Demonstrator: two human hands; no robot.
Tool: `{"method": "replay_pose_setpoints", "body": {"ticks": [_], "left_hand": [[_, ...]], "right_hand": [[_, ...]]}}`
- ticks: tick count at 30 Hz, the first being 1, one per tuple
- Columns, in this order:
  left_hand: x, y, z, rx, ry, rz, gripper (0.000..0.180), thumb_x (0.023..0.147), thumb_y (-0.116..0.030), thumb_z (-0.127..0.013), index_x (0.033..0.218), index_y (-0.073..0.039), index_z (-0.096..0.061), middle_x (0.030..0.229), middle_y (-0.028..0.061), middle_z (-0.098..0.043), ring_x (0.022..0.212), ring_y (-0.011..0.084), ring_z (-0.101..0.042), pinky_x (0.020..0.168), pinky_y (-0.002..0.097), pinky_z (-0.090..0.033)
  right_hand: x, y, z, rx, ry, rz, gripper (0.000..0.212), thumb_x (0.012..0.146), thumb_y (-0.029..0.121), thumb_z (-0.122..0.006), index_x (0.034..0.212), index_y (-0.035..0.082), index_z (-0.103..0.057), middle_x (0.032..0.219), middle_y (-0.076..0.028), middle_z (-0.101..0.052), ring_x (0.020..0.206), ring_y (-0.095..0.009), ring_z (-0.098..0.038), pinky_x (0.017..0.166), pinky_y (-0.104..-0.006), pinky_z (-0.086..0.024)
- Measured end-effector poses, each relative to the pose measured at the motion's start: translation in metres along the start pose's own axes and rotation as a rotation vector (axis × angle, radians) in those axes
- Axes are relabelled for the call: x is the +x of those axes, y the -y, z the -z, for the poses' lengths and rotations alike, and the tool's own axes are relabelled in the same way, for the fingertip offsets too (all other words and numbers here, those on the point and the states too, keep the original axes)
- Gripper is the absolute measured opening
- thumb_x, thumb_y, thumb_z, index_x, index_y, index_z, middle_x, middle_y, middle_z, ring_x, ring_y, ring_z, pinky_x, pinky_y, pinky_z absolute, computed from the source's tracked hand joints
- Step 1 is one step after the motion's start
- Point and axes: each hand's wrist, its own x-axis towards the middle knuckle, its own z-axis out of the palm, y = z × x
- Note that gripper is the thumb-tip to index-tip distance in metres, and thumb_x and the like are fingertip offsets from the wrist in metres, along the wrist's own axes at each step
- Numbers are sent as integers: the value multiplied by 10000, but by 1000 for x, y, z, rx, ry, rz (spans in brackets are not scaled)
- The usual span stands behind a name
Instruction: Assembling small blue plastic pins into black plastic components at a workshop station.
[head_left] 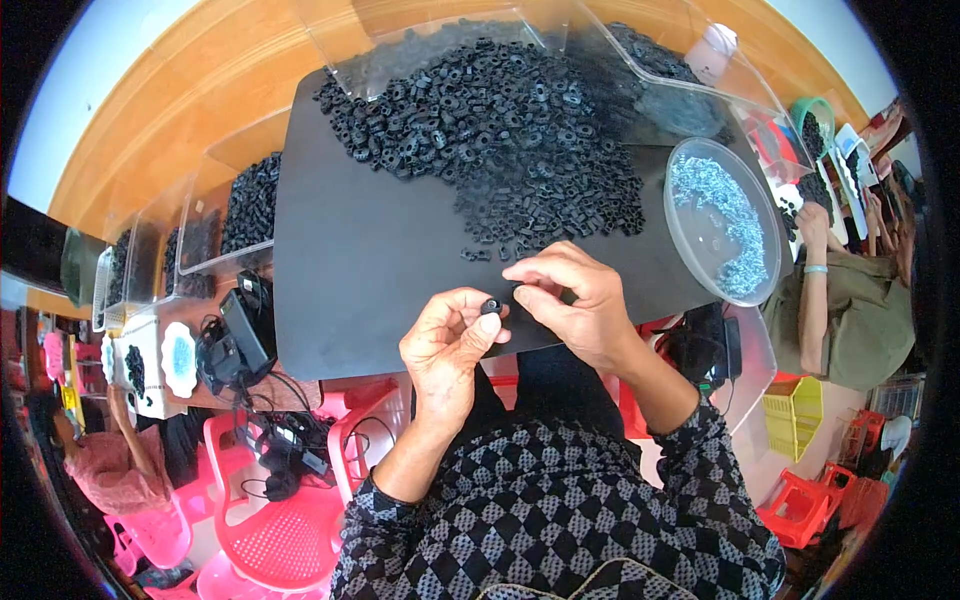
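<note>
Between the thumb and fingers of my left hand (455, 335) is a small black plastic part (491, 306) with a round opening on top. Close beside it, my right hand (580, 300) pinches another small dark piece (515, 286), mostly covered by the fingers. Both hands hover over the near edge of the dark table mat (360, 270). Just beyond them a large heap of loose black plastic parts (480, 110) spreads across the mat, with smaller black pieces (555, 190) at its near side. To the right lies a round clear tray (677, 235) holding many small silvery pieces (740, 215).
Clear bins of black parts (250, 205) line the left, beside a black boxy device with cables (245, 330). Below is a pink chair (285, 535). Other people sit at the far left (120, 470) and right (850, 310). A yellow basket (793, 415) and red stool (800, 505) are at right.
</note>
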Motion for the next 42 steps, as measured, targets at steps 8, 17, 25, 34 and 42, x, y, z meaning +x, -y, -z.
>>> {"method": "replay_pose_setpoints", "body": {"ticks": [8, 17, 25, 34, 42], "left_hand": [[1, 4, -29, -126, -28, -111, 188, 846, -12, -627, 1015, 12, -547, 893, 43, -610, 802, 95, -574, 774, 219, -472], [-2, 6, -36, -141, -48, -139, 194, 864, -41, -622, 1028, 4, -529, 871, 18, -567, 781, 74, -536, 714, 209, -487], [-3, 9, -25, 25, -22, -217, 213, 859, -46, -632, 1035, 11, -524, 859, 20, -561, 741, 86, -542, 688, 215, -482], [-1, 9, -22, 79, 83, -120, 202, 863, -33, -621, 1030, 26, -525, 894, 58, -597, 779, 109, -575, 711, 233, -491], [-2, 6, -23, 169, 137, -33, 166, 861, -17, -611, 1017, 36, -582, 909, 53, -609, 769, 95, -586, 695, 209, -495]], "right_hand": [[-21, 4, -15, 360, -155, -157, 170, 813, -40, -623, 980, -17, -650, 957, -61, -575, 851, -112, -569, 738, -234, -477], [-32, 2, -11, 271, -214, 15, 152, 827, -36, -612, 977, -27, -631, 950, -67, -574, 793, -113, -570, 689, -231, -471], [-16, 12, 15, 92, 37, 47, 109, 784, 58, -655, 873, 13, -608, 744, -57, -573, 655, -179, -533, 588, -298, -442], [-14, 9, 31, -108, 109, 162, 66, 804, 75, -609, 841, 25, -591, 727, -95, -600, 662, -280, -556, 601, -377, -441], [-10, 9, 33, -49, 128, 103, 69, 815, 74, -604, 840, 10, -598, 723, -100, -600, 658, -268, -558, 597, -366, -445]]}}
